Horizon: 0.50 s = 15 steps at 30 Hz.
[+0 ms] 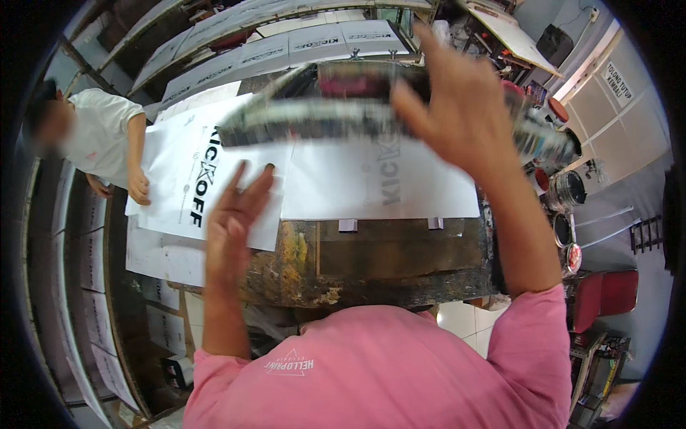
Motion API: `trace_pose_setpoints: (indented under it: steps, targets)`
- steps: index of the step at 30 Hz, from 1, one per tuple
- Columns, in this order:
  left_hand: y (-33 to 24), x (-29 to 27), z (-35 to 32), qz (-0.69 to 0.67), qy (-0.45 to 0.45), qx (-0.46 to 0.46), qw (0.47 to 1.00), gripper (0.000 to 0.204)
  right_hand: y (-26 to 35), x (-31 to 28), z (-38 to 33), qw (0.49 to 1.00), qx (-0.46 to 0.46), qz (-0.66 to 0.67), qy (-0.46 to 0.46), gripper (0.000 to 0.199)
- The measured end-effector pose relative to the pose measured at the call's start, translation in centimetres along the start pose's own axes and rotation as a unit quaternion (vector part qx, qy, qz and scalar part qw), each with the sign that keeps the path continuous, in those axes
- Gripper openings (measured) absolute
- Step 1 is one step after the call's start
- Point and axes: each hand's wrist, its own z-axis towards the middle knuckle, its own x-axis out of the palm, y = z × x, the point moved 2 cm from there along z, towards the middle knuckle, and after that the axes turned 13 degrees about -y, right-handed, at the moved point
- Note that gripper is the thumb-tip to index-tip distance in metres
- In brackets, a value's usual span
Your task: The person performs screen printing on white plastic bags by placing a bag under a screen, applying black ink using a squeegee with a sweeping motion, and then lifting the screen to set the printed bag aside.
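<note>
My left hand (238,225) is raised over the right edge of a white sheet printed with large black letters (166,189); its fingers are apart and hold nothing. Higher up, my right hand (461,107) is blurred, with thumb and forefinger spread beside the right part of a screen-printing frame (314,116). That frame is tilted up at the far side of the worktable and smeared by motion. Whether my right hand touches it, I cannot tell. Under the frame lies another white sheet (329,179) with greyish lettering, its near edge by two small pale blocks (348,226).
A co-worker's hand (138,187) rests on the printed sheet's left edge. The stained worktable (289,261) lies before me. Racks with printed sheets (314,39) stand behind and at left. Ink cans (567,189) line the right side, near a red chair (604,297).
</note>
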Motion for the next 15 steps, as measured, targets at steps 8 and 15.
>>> trace_pose_setpoints:
  steps: [8,15]
  targets:
    - [7.3,3.7,-8.2,-0.210,-0.144,-0.369,0.894,0.121,0.8,3.8,-19.5,0.919,0.035,0.114,0.376,0.036]
    - [13.6,1.6,-9.1,-0.119,-0.188,-0.436,0.872,0.123,2.4,6.7,-24.0,0.935,0.057,0.147,0.318,0.047]
